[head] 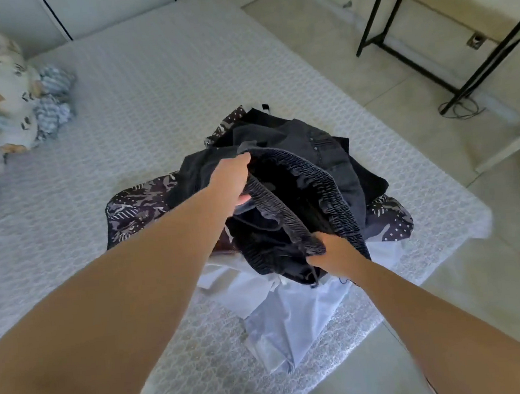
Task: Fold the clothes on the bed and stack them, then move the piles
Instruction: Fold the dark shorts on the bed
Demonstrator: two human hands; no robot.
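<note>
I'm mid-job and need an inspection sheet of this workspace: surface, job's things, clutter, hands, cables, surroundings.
Surface: bed with a white patterned cover, bare across its far part.
Job's things: black trousers held up by the elastic waistband over an unfolded heap; dark patterned garment and white garment beneath. No folded stack seen.
Clutter: bundled leaf-print bedding at the bed's far left.
Hands: left hand and right hand each grip the waistband.
Cables: a loose cable coiled on the floor by the rack's foot.
Surroundings: black-framed rack on a tiled floor, right of the bed.
</note>
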